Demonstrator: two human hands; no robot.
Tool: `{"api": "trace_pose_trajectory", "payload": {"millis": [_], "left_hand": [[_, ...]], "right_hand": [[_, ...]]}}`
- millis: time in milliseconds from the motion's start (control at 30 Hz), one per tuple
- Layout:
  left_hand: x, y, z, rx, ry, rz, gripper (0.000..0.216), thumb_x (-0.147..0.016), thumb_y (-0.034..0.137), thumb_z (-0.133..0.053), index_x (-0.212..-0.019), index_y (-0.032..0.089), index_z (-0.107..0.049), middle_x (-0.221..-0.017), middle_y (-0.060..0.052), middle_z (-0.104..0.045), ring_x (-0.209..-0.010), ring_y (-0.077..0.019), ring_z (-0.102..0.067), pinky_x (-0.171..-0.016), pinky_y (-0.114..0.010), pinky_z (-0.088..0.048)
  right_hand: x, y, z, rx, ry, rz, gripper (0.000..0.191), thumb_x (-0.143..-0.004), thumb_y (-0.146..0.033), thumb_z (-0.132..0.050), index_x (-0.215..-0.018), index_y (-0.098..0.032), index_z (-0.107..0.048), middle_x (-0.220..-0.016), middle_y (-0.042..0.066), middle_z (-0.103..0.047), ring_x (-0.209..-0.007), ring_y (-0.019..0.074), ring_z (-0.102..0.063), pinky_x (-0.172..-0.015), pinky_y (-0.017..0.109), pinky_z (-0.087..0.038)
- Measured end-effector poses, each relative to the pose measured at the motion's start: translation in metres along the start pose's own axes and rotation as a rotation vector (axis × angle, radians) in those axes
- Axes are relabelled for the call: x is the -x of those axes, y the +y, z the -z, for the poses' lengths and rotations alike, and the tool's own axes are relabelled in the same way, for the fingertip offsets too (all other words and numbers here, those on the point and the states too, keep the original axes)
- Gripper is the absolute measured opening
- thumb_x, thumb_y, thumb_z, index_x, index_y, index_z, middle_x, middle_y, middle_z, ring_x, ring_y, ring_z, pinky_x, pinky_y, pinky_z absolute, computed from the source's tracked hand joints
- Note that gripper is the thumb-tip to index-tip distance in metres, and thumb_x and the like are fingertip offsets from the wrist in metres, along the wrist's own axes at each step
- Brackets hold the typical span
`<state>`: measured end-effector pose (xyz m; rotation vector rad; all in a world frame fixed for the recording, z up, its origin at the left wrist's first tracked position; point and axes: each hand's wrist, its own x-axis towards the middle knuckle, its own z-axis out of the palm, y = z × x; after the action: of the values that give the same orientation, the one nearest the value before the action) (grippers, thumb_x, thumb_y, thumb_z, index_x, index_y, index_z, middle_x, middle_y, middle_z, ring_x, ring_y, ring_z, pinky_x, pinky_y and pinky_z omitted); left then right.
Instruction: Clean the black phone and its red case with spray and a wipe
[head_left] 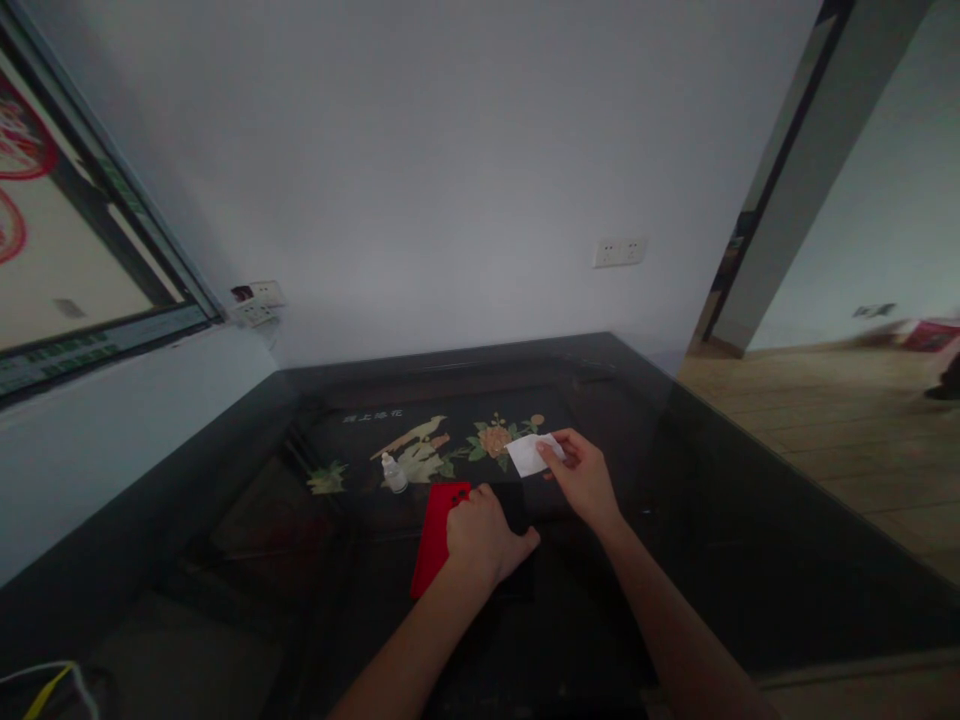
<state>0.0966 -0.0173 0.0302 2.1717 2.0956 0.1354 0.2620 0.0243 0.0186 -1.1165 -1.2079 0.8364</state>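
On the glossy black table, a red phone (430,545) lies with its dark camera holes near the top. My left hand (484,535) rests over its right side with the fingers bent on it and the thumb out to the right. A dark flat shape (517,505) shows beside that hand; what it is I cannot make out. My right hand (585,478) pinches a small white sheet (529,455), a paper or wipe, between thumb and fingers just above the table. Behind the phone, to the left, stands a small clear bottle (394,474) with a white cap.
The black table (660,420) has a printed bird and flowers. It meets a pale wall (450,200) with a double socket (619,252). A power socket (259,300) sits by the window at left. White and yellow cords (56,685) lie bottom left. Wooden floor (817,420) is at right.
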Motion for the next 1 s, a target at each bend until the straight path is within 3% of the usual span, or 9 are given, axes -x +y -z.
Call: {"api": "trace_pose_trajectory", "payload": {"millis": [467, 633, 733, 867, 1000], "left_hand": [[0.003, 0.000, 0.004, 0.018, 0.023, 0.006, 0.074, -0.070, 0.067, -0.065, -0.114, 0.008, -0.067, -0.111, -0.024, -0.067, -0.093, -0.0369, -0.068, -0.077, -0.041, -0.053], [0.003, -0.009, 0.008, 0.119, 0.033, 0.004, 0.077, -0.070, 0.075, -0.063, -0.111, 0.009, -0.064, -0.099, -0.022, -0.071, -0.089, -0.0387, -0.070, -0.075, -0.042, -0.053], [-0.004, -0.022, 0.012, 0.313, -0.028, 0.016, 0.073, -0.071, 0.076, -0.064, -0.109, 0.013, -0.062, -0.096, -0.019, -0.074, -0.091, -0.0383, -0.072, -0.076, -0.041, -0.053], [-0.018, -0.039, 0.013, 0.839, -0.135, 0.011, 0.056, -0.074, 0.051, -0.077, -0.114, 0.017, -0.057, -0.109, -0.014, -0.074, -0.096, -0.0286, -0.073, -0.077, -0.033, -0.055], [-0.024, -0.047, 0.005, 1.215, -0.187, 0.049, 0.056, -0.069, 0.034, -0.085, -0.112, 0.018, -0.053, -0.112, -0.012, -0.074, -0.097, -0.0248, -0.073, -0.078, -0.030, -0.057]], "right_hand": [[0.001, 0.000, 0.000, 0.054, -0.012, 0.003, 0.039, -0.081, -0.058, -0.073, -0.092, -0.021, -0.068, -0.087, 0.007, -0.078, -0.071, 0.0227, -0.073, -0.051, 0.029, -0.062], [-0.003, 0.005, 0.002, -0.030, 0.086, -0.037, 0.042, -0.078, -0.058, -0.077, -0.092, -0.020, -0.064, -0.092, 0.009, -0.078, -0.077, 0.0248, -0.075, -0.059, 0.033, -0.065], [-0.006, 0.006, 0.003, -0.082, 0.170, -0.062, 0.046, -0.074, -0.062, -0.078, -0.089, -0.021, -0.061, -0.093, 0.009, -0.078, -0.079, 0.0266, -0.075, -0.062, 0.037, -0.066], [-0.005, 0.007, 0.002, -0.093, 0.163, -0.070, 0.048, -0.074, -0.063, -0.078, -0.089, -0.023, -0.058, -0.094, 0.010, -0.078, -0.083, 0.0286, -0.076, -0.062, 0.038, -0.066], [-0.003, 0.011, -0.004, -0.098, 0.113, -0.060, 0.044, -0.076, -0.061, -0.077, -0.086, -0.024, -0.055, -0.094, 0.009, -0.078, -0.086, 0.0289, -0.076, -0.066, 0.039, -0.066]]}}
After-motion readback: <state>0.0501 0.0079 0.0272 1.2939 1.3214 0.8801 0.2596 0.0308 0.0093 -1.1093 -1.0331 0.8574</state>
